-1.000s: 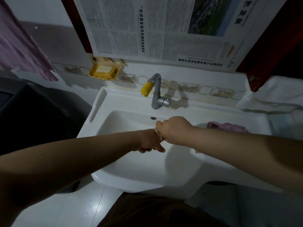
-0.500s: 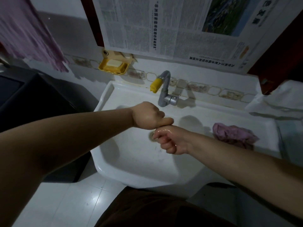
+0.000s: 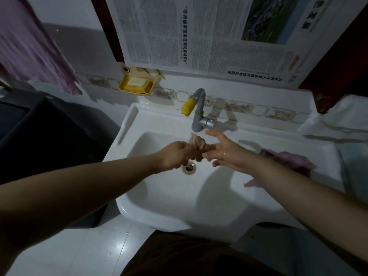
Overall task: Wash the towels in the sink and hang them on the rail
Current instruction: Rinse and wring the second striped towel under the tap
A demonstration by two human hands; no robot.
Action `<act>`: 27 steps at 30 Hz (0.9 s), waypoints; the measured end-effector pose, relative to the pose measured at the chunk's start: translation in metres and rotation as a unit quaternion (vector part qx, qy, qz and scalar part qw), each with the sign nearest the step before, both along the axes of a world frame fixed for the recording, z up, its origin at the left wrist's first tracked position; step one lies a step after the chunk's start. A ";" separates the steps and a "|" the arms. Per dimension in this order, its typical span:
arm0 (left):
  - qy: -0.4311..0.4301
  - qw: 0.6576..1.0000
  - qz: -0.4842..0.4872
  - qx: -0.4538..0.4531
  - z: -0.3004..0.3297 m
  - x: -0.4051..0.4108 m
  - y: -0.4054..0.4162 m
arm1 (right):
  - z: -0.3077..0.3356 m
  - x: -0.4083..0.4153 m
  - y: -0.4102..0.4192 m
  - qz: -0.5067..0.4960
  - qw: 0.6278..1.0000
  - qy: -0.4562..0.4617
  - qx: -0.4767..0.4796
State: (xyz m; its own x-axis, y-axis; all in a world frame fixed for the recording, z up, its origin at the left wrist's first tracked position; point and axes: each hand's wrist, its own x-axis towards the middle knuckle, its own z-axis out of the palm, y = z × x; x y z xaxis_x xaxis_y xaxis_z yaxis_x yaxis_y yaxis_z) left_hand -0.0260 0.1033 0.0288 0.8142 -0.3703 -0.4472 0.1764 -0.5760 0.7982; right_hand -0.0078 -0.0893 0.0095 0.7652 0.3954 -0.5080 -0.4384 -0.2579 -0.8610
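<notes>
Hands are over the white sink (image 3: 127, 198), just above the drain (image 3: 189, 167). The left hand (image 3: 174, 155) is shut tight on a small pale towel (image 3: 196, 143), squeezed into a lump. The right hand (image 3: 227, 154) is wet, with its fingers spread open, and its fingertips touch the lump. No water can be seen coming from the tap (image 3: 199, 114), which is behind the drain.

This looks like the wringing part of the job, so the washing seems partly done. A pink towel (image 3: 286, 161) lies bunched on the sink ledge, to the right of the drain. I cannot tell if it is washed yet. Purple cloth (image 3: 33, 52) hangs far to the left of the drain, up high. The rail itself does not show.

The bowl around the drain has lots of open room. The tap is close behind the hands. A dark box (image 3: 45, 132) sits past the sink's left edge.
</notes>
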 end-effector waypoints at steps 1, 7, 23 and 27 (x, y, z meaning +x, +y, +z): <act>0.101 0.987 0.090 -0.088 -0.003 0.001 0.000 | -0.003 -0.006 0.002 0.007 0.992 -0.117 -0.051; 0.367 0.830 0.203 -0.367 0.000 -0.001 -0.013 | -0.036 -0.024 0.003 0.155 0.673 -0.660 -0.295; 0.484 0.752 -0.009 -0.447 -0.015 -0.029 0.002 | 0.019 -0.016 0.022 0.175 0.598 -0.727 -0.290; 0.467 0.755 -0.072 -0.455 -0.014 -0.022 0.013 | 0.028 -0.011 0.030 0.206 0.615 -0.701 -0.298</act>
State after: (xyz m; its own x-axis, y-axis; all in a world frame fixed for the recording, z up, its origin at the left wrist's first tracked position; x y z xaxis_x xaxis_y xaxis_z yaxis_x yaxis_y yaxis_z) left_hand -0.0482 0.1161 0.0148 0.2221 -0.9248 -0.3087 0.8949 0.0677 0.4410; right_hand -0.0189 -0.0591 0.0377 0.5135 0.7659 0.3869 0.8346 -0.5506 -0.0178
